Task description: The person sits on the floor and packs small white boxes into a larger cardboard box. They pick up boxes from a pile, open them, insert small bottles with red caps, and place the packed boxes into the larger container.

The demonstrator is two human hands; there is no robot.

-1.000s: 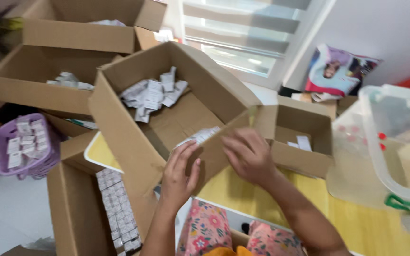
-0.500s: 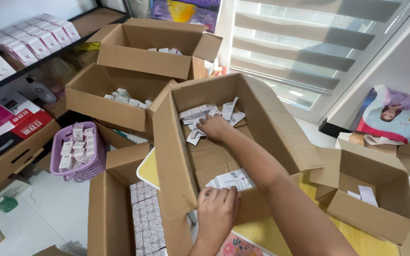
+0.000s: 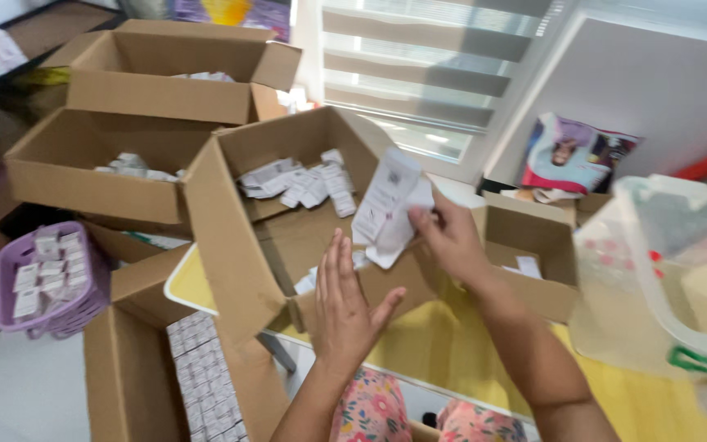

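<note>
Right hand (image 3: 449, 237) is pinching a small bunch of flat white cartons (image 3: 388, 206), now lifting them up over the near edge of the big open cardboard box (image 3: 231, 237) instead of digging at its far end like a moment ago. Left hand (image 3: 344, 304) is hanging flat and empty at that box's front wall, fingers spread. More loose cartons (image 3: 296, 182) are lying at the box's back; a purple basket (image 3: 42, 278) is sitting off to its left.
</note>
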